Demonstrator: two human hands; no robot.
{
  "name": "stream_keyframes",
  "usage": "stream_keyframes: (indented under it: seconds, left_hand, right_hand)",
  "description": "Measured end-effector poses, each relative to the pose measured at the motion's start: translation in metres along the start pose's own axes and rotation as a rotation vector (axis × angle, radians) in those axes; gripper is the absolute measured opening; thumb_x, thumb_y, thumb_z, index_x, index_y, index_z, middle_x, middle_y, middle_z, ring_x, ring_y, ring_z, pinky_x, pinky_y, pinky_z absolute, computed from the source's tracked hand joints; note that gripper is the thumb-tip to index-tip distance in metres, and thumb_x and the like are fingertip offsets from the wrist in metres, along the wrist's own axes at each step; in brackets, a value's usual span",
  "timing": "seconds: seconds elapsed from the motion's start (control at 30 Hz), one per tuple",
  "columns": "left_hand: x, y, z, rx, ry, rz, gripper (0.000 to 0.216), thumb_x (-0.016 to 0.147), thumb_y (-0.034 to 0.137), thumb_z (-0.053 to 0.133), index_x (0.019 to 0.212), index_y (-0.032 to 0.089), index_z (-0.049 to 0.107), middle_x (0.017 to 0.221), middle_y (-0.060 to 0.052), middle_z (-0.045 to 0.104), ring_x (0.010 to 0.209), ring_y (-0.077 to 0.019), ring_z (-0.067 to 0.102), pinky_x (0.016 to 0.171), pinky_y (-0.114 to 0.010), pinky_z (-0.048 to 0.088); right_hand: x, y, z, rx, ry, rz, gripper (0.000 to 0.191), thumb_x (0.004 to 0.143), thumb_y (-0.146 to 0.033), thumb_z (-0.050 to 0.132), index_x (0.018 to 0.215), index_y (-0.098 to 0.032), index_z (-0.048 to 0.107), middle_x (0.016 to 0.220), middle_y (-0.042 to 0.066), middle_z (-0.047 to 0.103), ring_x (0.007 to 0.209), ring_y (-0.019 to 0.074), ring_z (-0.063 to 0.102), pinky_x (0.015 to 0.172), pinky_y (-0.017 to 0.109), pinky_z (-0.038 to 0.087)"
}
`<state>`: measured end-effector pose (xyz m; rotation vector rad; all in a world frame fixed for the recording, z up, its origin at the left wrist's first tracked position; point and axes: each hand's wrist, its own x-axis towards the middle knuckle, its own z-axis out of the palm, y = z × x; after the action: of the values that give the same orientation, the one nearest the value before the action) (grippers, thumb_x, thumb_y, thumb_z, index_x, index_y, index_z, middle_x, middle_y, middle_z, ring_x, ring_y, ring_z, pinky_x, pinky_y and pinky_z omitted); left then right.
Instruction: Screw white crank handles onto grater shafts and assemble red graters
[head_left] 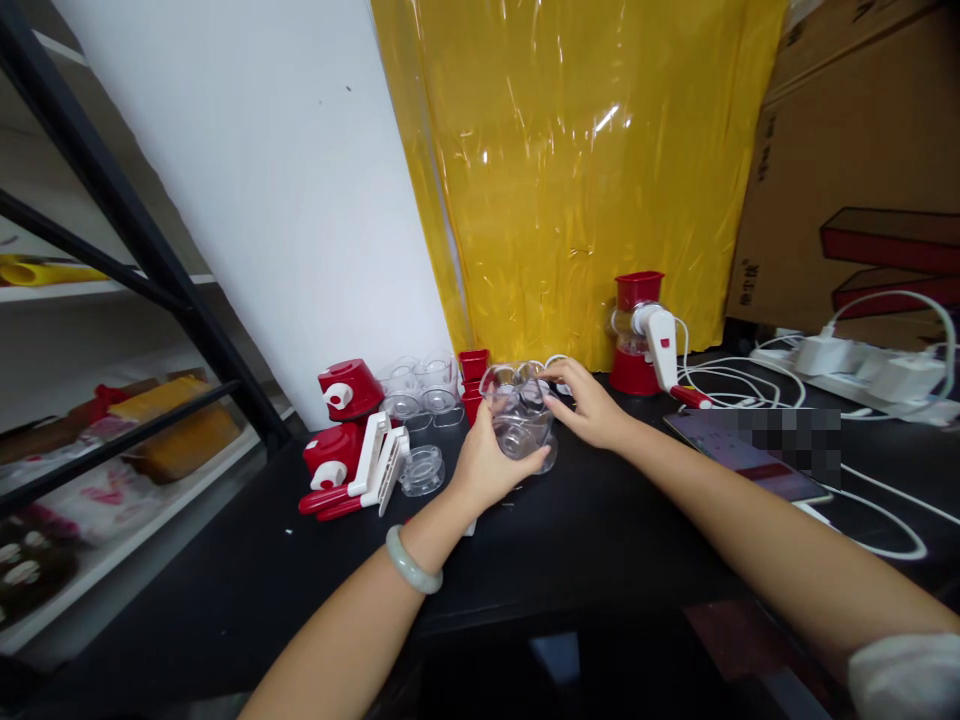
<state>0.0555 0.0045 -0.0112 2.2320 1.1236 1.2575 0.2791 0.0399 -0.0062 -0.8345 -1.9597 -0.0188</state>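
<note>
My left hand is wrapped round the left side of a clear plastic housing with rounded openings on top, close above the black table. Fingers of my right hand are bent against its upper right edge, thumb and fingertips on the rim. Just behind my left hand stand stacked red plastic hoppers. More clear housings sit to the left, with clear round parts in front of them. Beside these lie red bases with white knobs and white cranks with red handles.
An assembled red rotary grater with a white crank stands at the back right. White cables, a tablet and a power strip lie to the right. A black-framed shelf borders the left.
</note>
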Motion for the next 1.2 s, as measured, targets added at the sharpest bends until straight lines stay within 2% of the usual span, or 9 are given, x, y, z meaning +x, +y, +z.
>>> stream_keyframes:
  seconds: [0.13, 0.3, 0.37, 0.43, 0.53, 0.7, 0.8, 0.97, 1.2]
  left_hand:
    - [-0.004, 0.005, 0.001, 0.071, 0.070, 0.069, 0.099, 0.074, 0.048, 0.088, 0.154, 0.022, 0.036, 0.142, -0.017, 0.065, 0.126, -0.0341, 0.067, 0.106, -0.051, 0.056]
    - [-0.005, 0.006, 0.005, 0.186, 0.145, 0.196, 0.101, 0.080, 0.039, 0.082, 0.163, 0.024, 0.026, 0.158, -0.019, 0.052, 0.144, -0.0367, 0.054, 0.118, -0.055, 0.046]
    - [-0.005, 0.006, 0.004, 0.255, 0.130, 0.226, 0.105, 0.081, 0.038, 0.083, 0.165, 0.025, 0.022, 0.165, -0.019, 0.044, 0.151, -0.0373, 0.046, 0.123, -0.057, 0.041]
    - [-0.003, 0.007, 0.000, 0.298, 0.096, 0.228, 0.112, 0.080, 0.042, 0.085, 0.167, 0.026, 0.017, 0.169, -0.019, 0.037, 0.155, -0.0377, 0.039, 0.125, -0.057, 0.039]
    - [0.003, 0.005, -0.011, 0.349, 0.044, 0.195, 0.116, 0.077, 0.050, 0.088, 0.166, 0.025, 0.018, 0.170, -0.021, 0.035, 0.157, -0.0385, 0.037, 0.125, -0.056, 0.039]
    - [0.011, -0.003, -0.026, 0.405, 0.070, 0.128, 0.069, 0.092, 0.048, 0.073, 0.150, 0.021, 0.046, 0.155, -0.017, 0.053, 0.145, -0.0340, 0.052, 0.120, -0.051, 0.045]
    - [0.012, -0.007, -0.028, 0.470, 0.014, 0.089, 0.047, 0.098, 0.043, 0.064, 0.137, 0.019, 0.058, 0.144, -0.016, 0.059, 0.135, -0.0333, 0.060, 0.113, -0.049, 0.050]
    - [0.012, -0.008, -0.029, 0.566, -0.092, -0.009, 0.037, 0.099, 0.042, 0.060, 0.126, 0.017, 0.064, 0.127, -0.015, 0.066, 0.120, -0.0346, 0.066, 0.102, -0.048, 0.055]
    - [0.013, -0.007, -0.032, 0.645, -0.142, -0.058, 0.032, 0.100, 0.040, 0.058, 0.120, 0.016, 0.066, 0.124, -0.016, 0.066, 0.118, -0.0346, 0.066, 0.100, -0.045, 0.053]
  right_hand:
    - [-0.003, -0.009, 0.010, 0.115, 0.029, -0.085, 0.086, 0.087, -0.077, 0.061, 0.152, -0.024, 0.041, 0.145, 0.019, 0.053, 0.138, 0.0377, 0.049, 0.118, 0.060, 0.038]
    - [-0.010, -0.032, 0.029, 0.017, 0.194, 0.007, 0.122, 0.065, -0.080, 0.081, 0.160, -0.030, 0.023, 0.152, 0.020, 0.044, 0.149, 0.0438, 0.037, 0.125, 0.068, 0.030]
    - [-0.008, -0.038, 0.030, 0.081, 0.246, 0.073, 0.121, 0.065, -0.076, 0.084, 0.159, -0.032, 0.021, 0.149, 0.020, 0.046, 0.145, 0.0414, 0.045, 0.122, 0.067, 0.037]
    - [0.001, -0.037, 0.023, 0.186, 0.242, 0.127, 0.107, 0.072, -0.070, 0.083, 0.154, -0.032, 0.026, 0.141, 0.017, 0.054, 0.133, 0.0368, 0.057, 0.116, 0.062, 0.046]
    - [0.030, -0.018, -0.006, 0.316, 0.184, 0.176, 0.095, 0.075, -0.064, 0.084, 0.147, -0.027, 0.035, 0.128, 0.014, 0.064, 0.126, 0.0328, 0.065, 0.111, 0.056, 0.051]
    - [0.082, 0.046, -0.072, 0.287, 0.036, 0.409, 0.085, 0.070, -0.043, 0.093, 0.140, -0.027, 0.047, 0.128, 0.013, 0.069, 0.127, 0.0334, 0.066, 0.110, 0.056, 0.052]
    - [0.094, 0.086, -0.097, 0.220, -0.012, 0.564, 0.083, 0.066, -0.027, 0.095, 0.138, -0.024, 0.054, 0.128, 0.015, 0.070, 0.122, 0.0323, 0.069, 0.107, 0.050, 0.057]
    - [0.087, 0.129, -0.107, 0.096, -0.016, 0.707, 0.084, 0.064, -0.022, 0.094, 0.140, -0.018, 0.059, 0.132, 0.019, 0.069, 0.123, 0.0325, 0.068, 0.106, 0.048, 0.058]
    - [0.087, 0.146, -0.107, 0.107, -0.062, 0.761, 0.092, 0.069, -0.021, 0.092, 0.151, -0.015, 0.051, 0.135, 0.020, 0.069, 0.121, 0.0299, 0.070, 0.102, 0.042, 0.059]
